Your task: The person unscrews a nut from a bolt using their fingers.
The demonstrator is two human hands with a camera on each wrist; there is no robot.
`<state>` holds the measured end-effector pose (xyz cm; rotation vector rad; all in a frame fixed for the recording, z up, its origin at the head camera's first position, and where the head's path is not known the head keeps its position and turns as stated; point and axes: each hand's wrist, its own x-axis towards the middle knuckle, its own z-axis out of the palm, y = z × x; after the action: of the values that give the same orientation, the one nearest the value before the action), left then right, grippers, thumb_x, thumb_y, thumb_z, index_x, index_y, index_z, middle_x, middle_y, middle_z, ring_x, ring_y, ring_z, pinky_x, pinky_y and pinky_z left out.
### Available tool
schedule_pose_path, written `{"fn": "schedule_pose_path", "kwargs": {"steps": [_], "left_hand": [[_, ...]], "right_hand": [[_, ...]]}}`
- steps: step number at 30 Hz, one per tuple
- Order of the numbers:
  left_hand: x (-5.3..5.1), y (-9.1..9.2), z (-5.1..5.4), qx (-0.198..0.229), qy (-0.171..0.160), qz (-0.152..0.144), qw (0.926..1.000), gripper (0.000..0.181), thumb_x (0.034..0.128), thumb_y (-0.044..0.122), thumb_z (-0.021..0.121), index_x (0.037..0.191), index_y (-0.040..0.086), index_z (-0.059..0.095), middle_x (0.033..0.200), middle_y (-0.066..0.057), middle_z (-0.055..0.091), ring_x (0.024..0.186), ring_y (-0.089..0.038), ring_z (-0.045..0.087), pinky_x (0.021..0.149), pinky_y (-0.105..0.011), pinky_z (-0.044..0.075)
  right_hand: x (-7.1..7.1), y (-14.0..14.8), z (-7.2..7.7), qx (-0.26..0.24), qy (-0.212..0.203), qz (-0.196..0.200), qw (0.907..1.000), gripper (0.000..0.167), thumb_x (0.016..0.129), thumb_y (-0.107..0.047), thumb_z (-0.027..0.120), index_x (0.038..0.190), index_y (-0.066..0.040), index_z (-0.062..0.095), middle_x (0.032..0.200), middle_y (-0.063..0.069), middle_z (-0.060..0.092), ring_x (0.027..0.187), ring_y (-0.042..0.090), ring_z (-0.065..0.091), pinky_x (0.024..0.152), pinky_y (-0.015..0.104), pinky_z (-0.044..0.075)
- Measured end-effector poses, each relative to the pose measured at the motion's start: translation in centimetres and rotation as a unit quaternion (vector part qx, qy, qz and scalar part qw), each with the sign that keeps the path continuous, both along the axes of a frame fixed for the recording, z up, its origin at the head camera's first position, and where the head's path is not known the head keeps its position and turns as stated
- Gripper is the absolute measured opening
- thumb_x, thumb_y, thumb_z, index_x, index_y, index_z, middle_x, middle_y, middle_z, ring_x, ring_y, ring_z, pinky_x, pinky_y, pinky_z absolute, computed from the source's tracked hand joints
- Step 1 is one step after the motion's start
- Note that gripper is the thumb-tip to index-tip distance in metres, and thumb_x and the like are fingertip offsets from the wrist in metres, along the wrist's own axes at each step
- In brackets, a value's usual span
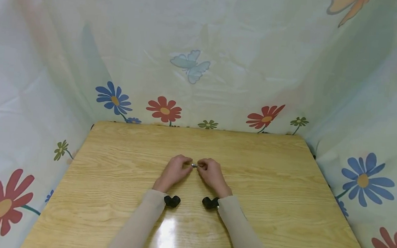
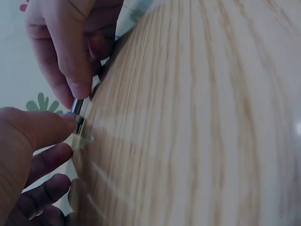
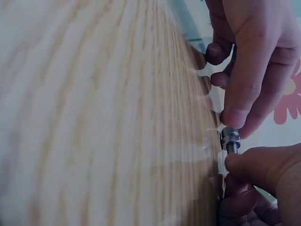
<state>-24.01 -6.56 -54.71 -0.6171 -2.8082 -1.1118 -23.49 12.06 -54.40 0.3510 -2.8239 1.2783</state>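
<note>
Both hands meet over the wooden table around a small silver bolt (image 1: 194,165). Its threaded shank (image 3: 232,149) shows in the right wrist view, with a hex collar that looks like a nut (image 3: 230,140) near one end. The left hand (image 1: 177,169) pinches the nut end between thumb and fingertips, its other fingers loosely bent. On the opposite side, the right hand (image 1: 212,173) grips the shank between thumb and forefinger, with the remaining fingers curled under. Fingertips cover both ends of the bolt.
The wood-grain table (image 1: 266,190) stretches out on all sides of the hands. A fabric backdrop (image 1: 224,45) printed with flowers and a butterfly encloses its back and sides. Black wrist cameras (image 1: 172,201) sit at the cuffs.
</note>
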Motion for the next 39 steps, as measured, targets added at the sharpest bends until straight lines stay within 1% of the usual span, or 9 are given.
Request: {"fn": "schedule_pose_path", "kwargs": {"steps": [4, 10, 15, 19, 27, 30, 33, 36, 39], "left_hand": [[0.3, 0.2, 0.3, 0.004, -0.006, 0.002, 1.0, 0.022, 0.0963, 0.012, 0.072, 0.115, 0.002, 0.077, 0.112, -0.014, 0.074, 0.106, -0.029, 0.069, 0.094, -0.043, 0.056], [0.6, 0.5, 0.5, 0.003, -0.011, 0.008, 0.9999, 0.021, 0.0964, 0.011, 0.073, 0.115, 0.002, 0.077, 0.111, -0.013, 0.075, 0.105, -0.027, 0.07, 0.093, -0.042, 0.057], [0.7, 0.5, 0.4, 0.003, -0.003, 0.008, 1.0, 0.019, 0.0969, 0.012, 0.073, 0.113, 0.004, 0.078, 0.11, -0.011, 0.076, 0.103, -0.025, 0.071, 0.09, -0.04, 0.058], [0.7, 0.5, 0.3, 0.005, 0.003, 0.006, 1.0, 0.017, 0.0972, 0.013, 0.073, 0.111, 0.007, 0.08, 0.108, -0.009, 0.077, 0.101, -0.023, 0.071, 0.088, -0.039, 0.058], [0.9, 0.6, 0.3, 0.026, -0.009, 0.03, 0.9992, 0.015, 0.0979, 0.02, 0.072, 0.107, 0.012, 0.081, 0.105, -0.003, 0.079, 0.099, -0.018, 0.073, 0.086, -0.037, 0.059], [1.2, 0.6, 0.5, 0.033, 0.004, 0.039, 0.9987, 0.014, 0.0981, 0.021, 0.072, 0.106, 0.014, 0.081, 0.104, -0.002, 0.079, 0.099, -0.018, 0.074, 0.086, -0.038, 0.059], [1.4, 0.6, 0.7, 0.045, 0.029, 0.049, 0.9974, 0.014, 0.0979, 0.022, 0.071, 0.104, 0.015, 0.081, 0.102, -0.001, 0.08, 0.096, -0.016, 0.074, 0.083, -0.036, 0.06], [1.8, 0.7, 1.2, 0.07, 0.045, 0.054, 0.995, 0.015, 0.0986, 0.024, 0.07, 0.103, 0.015, 0.081, 0.1, 0.0, 0.079, 0.09, -0.012, 0.073, 0.077, -0.031, 0.059], [2.2, 0.8, 1.8, 0.107, 0.062, 0.053, 0.9909, 0.016, 0.0991, 0.024, 0.069, 0.105, 0.013, 0.08, 0.098, -0.001, 0.079, 0.081, -0.01, 0.068, 0.07, -0.026, 0.055]], "right_hand": [[0.0, -0.1, 0.1, 0.006, -0.006, 0.004, 1.0, 0.01, 0.092, 0.0, 0.07, 0.099, -0.001, 0.078, 0.089, 0.008, 0.073, 0.078, 0.014, 0.064, 0.071, 0.031, 0.056], [0.2, 0.1, 0.5, 0.011, -0.009, 0.022, 0.9997, 0.011, 0.094, 0.0, 0.068, 0.098, -0.003, 0.078, 0.092, 0.008, 0.075, 0.08, 0.014, 0.063, 0.074, 0.033, 0.055], [0.4, 0.5, 0.7, -0.007, -0.014, 0.032, 0.9994, 0.013, 0.095, -0.001, 0.067, 0.1, -0.004, 0.078, 0.101, 0.01, 0.076, 0.091, 0.019, 0.068, 0.083, 0.04, 0.057], [0.5, 0.7, 0.7, -0.025, -0.023, 0.033, 0.9989, 0.013, 0.097, -0.003, 0.067, 0.104, -0.005, 0.079, 0.106, 0.011, 0.077, 0.098, 0.022, 0.07, 0.087, 0.042, 0.057], [1.0, 0.9, 0.8, -0.069, -0.039, 0.02, 0.9966, 0.014, 0.099, -0.006, 0.067, 0.107, -0.006, 0.078, 0.109, 0.011, 0.076, 0.102, 0.024, 0.07, 0.09, 0.043, 0.057], [1.1, 0.9, 1.0, -0.082, -0.045, 0.011, 0.9956, 0.014, 0.1, -0.008, 0.067, 0.108, -0.006, 0.078, 0.109, 0.01, 0.076, 0.101, 0.022, 0.069, 0.089, 0.042, 0.057], [1.4, 0.9, 1.7, -0.094, -0.048, 0.01, 0.9944, 0.016, 0.101, -0.008, 0.065, 0.11, -0.005, 0.077, 0.11, 0.011, 0.076, 0.1, 0.022, 0.069, 0.086, 0.039, 0.058], [1.7, 0.9, 2.6, -0.106, -0.048, 0.017, 0.9931, 0.018, 0.103, -0.008, 0.063, 0.113, -0.004, 0.076, 0.111, 0.016, 0.075, 0.096, 0.027, 0.07, 0.079, 0.037, 0.058], [2.1, 1.0, 3.6, -0.122, -0.052, 0.025, 0.9908, 0.02, 0.104, -0.009, 0.061, 0.117, -0.002, 0.075, 0.114, 0.022, 0.073, 0.094, 0.036, 0.07, 0.074, 0.041, 0.058]]}}
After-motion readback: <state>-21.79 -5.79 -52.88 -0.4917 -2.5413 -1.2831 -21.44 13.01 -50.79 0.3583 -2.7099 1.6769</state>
